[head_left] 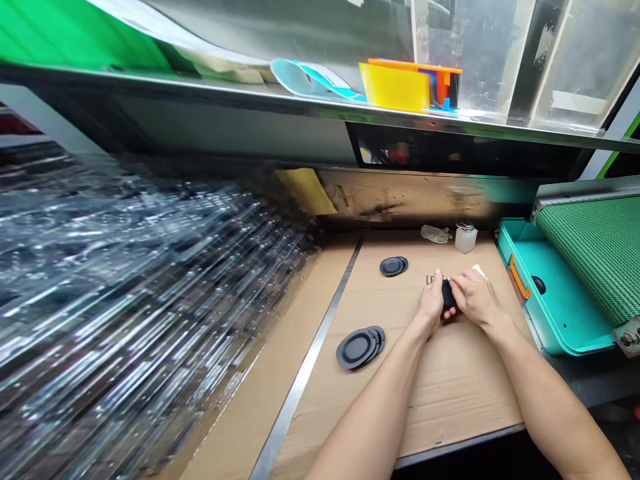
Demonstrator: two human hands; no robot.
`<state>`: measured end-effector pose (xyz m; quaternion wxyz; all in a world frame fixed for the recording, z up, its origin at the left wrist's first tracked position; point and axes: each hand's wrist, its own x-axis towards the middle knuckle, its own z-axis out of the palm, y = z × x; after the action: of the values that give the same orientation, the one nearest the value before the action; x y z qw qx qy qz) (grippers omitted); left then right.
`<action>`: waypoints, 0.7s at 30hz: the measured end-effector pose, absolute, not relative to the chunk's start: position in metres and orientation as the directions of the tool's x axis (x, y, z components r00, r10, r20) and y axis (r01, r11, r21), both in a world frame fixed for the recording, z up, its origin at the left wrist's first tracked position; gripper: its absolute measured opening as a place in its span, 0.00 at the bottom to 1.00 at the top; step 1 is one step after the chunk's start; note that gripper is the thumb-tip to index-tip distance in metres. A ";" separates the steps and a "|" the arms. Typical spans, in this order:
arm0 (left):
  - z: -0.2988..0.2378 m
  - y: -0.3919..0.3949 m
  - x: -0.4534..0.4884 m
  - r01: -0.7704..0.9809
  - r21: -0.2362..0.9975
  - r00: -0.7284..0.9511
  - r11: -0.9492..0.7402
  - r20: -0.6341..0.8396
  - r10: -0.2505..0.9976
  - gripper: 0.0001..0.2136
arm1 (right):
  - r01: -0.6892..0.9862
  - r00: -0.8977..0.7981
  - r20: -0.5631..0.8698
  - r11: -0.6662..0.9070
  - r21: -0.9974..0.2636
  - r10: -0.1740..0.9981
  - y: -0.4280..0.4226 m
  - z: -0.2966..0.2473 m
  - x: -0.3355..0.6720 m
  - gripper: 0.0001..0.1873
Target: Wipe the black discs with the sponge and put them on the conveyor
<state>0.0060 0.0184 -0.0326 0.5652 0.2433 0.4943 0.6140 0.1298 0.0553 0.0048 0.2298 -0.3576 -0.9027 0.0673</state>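
Both bare hands close on a small black piece, the left hand point(430, 301) and the right hand point(475, 299) pinching it from either side at the fingertips. The black piece point(449, 293) sits just above the cardboard sheet point(440, 400) on the tabletop, mostly hidden by the fingers. Its visible part seems to run away from the wearer, though its true long axis cannot be made out. A pale scrap point(479, 271) shows just beyond the right fingers. To the left, a stack of black rubber-like discs point(356, 348) lies fanned out, with a smaller stack of discs point(393, 266) farther off; whether either stack is finished work, or how many pieces remain, cannot be told. Beyond stand a white bottle point(465, 239) and a crumpled plastic bag point(434, 234). A teal tray point(545, 297) sits to the right, and a heap of clear plastic sheets point(140, 287) fills the left.
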 end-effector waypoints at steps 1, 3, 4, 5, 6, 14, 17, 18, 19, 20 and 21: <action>-0.034 0.018 0.007 -0.417 0.899 -0.254 0.134 -0.257 0.933 0.32 | 0.621 -0.652 0.354 0.740 -0.257 0.670 0.055 0.006 0.130 0.17; -0.037 0.018 0.007 -0.373 0.917 -0.272 0.140 -0.252 0.929 0.32 | 0.634 -0.676 0.324 0.746 -0.201 0.662 0.055 0.008 0.130 0.17; -0.038 0.018 0.007 -0.359 0.922 -0.279 0.145 -0.254 0.926 0.32 | 0.643 -0.684 0.307 0.746 -0.173 0.661 0.055 0.009 0.130 0.16; -0.038 0.018 0.007 -0.347 0.925 -0.283 0.153 -0.259 0.924 0.33 | 0.653 -0.688 0.293 0.743 -0.146 0.664 0.055 0.010 0.131 0.16; -0.038 0.018 0.007 -0.334 0.929 -0.288 0.161 -0.263 0.921 0.33 | 0.664 -0.688 0.282 0.737 -0.125 0.668 0.055 0.009 0.131 0.16; -0.028 0.016 0.011 -0.183 0.950 -0.341 0.253 -0.303 0.890 0.34 | 0.617 -0.718 0.328 0.779 -0.106 0.614 0.061 0.002 0.130 0.17; -0.025 0.015 0.012 -0.158 0.953 -0.331 0.259 -0.298 0.895 0.33 | 0.640 -0.702 0.306 0.758 -0.123 0.643 0.062 0.004 0.131 0.16; -0.024 0.014 0.012 -0.148 0.954 -0.327 0.261 -0.296 0.897 0.33 | 0.654 -0.695 0.287 0.745 -0.131 0.660 0.061 0.006 0.132 0.16; -0.024 0.014 0.012 -0.140 0.955 -0.325 0.263 -0.295 0.898 0.33 | 0.665 -0.689 0.266 0.734 -0.139 0.674 0.061 0.007 0.132 0.15; -0.024 0.014 0.013 -0.136 0.955 -0.324 0.265 -0.295 0.899 0.33 | 0.672 -0.686 0.250 0.726 -0.144 0.684 0.061 0.008 0.133 0.15; -0.024 0.014 0.013 -0.135 0.955 -0.325 0.265 -0.295 0.898 0.32 | 0.672 -0.688 0.242 0.727 -0.146 0.684 0.061 0.009 0.134 0.14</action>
<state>0.0132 0.0142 -0.0239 0.4937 0.3062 0.6235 0.5232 0.1339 0.0608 0.0085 0.1409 -0.3691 -0.9184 0.0227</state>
